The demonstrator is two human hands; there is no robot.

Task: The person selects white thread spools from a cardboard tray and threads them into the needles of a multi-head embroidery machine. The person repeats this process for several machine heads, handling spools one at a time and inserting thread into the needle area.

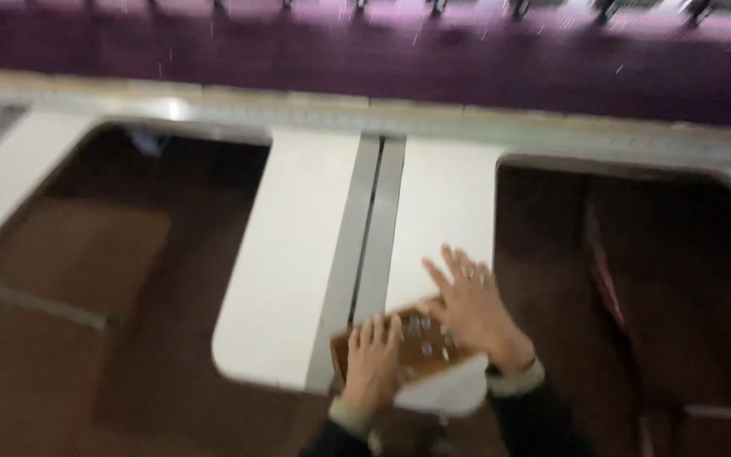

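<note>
**Both my hands on a brown board at the table's near edge**

My left hand [373,360] lies flat on the near end of a brown board [416,345], fingers together and pointing away from me. My right hand [469,306] rests on the board's far right part, fingers spread wide and reaching out over the white table [289,254]. Neither hand is closed around anything; both press down open-palmed. The board lies tilted across the grey seam [365,245] between two white tabletop sections, close to the rounded near edge. Small shiny pieces [425,334] sit on the board between my hands; the blur keeps me from telling what they are. A purple band [365,59] runs beyond the table.
</note>
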